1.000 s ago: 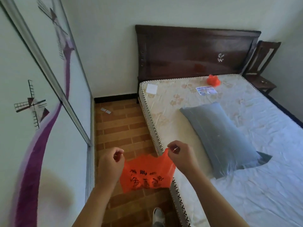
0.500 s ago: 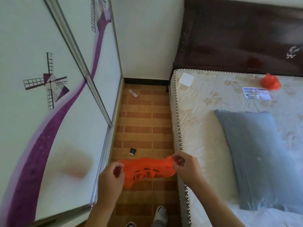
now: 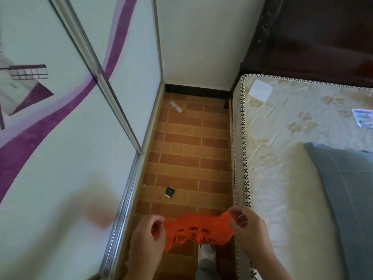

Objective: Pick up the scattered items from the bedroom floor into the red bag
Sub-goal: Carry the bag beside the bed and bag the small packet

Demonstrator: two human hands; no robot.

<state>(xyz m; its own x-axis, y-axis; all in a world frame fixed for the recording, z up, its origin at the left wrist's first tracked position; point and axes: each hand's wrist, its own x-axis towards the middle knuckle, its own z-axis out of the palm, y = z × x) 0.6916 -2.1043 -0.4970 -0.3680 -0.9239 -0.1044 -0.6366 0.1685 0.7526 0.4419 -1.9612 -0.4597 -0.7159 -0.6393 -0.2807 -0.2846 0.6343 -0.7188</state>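
Red bag [image 3: 196, 231] | stretched between 2 hands (above floor) | fingers [image 3: 156, 229] pinching its ends

- I see the red bag [image 3: 196, 232] as thin, crinkled plastic with black print.
- The floor [image 3: 187, 150] looks like matt brick-pattern tile.
- The wardrobe door [image 3: 60, 138] is smooth and glossy, framed in shiny metal.
- The headboard [image 3: 314, 37] is polished dark wood.
- The mattress [image 3: 282, 138] is quilted cloth.
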